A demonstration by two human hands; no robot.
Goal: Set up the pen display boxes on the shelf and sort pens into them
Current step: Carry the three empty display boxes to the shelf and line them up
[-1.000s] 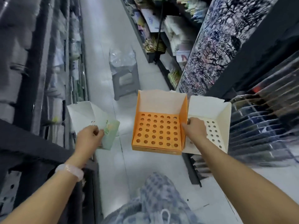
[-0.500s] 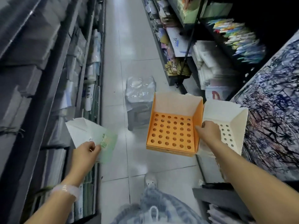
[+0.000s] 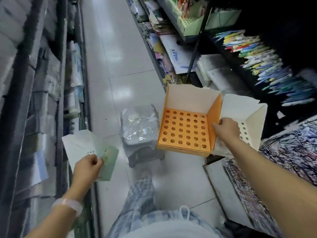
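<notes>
The orange display box [image 3: 184, 129] is held up over the aisle floor [image 3: 109, 54], right of centre. Its top panel is a flat orange sheet punched with six rows of round holes, with tall walls at the far and right sides; the far wall shows pale inside, the right wall orange. Touching its right side is a white display box [image 3: 247, 117] of the same shape, with a few punched holes visible past the knuckles. The right hand [image 3: 225, 128] has its grip closed over the meeting walls of the two boxes, fingers curled over the orange wall, carrying both.

Low on the left, the left hand [image 3: 87, 169] pinches a pale green display box [image 3: 96, 152], partly folded, white inside with a green printed outer face and a short row of holes; it is blurred.

Below on the floor stands a stool [image 3: 140, 134] covered with clear plastic. Coloured pens [image 3: 253, 54] lie on the far right shelf.
</notes>
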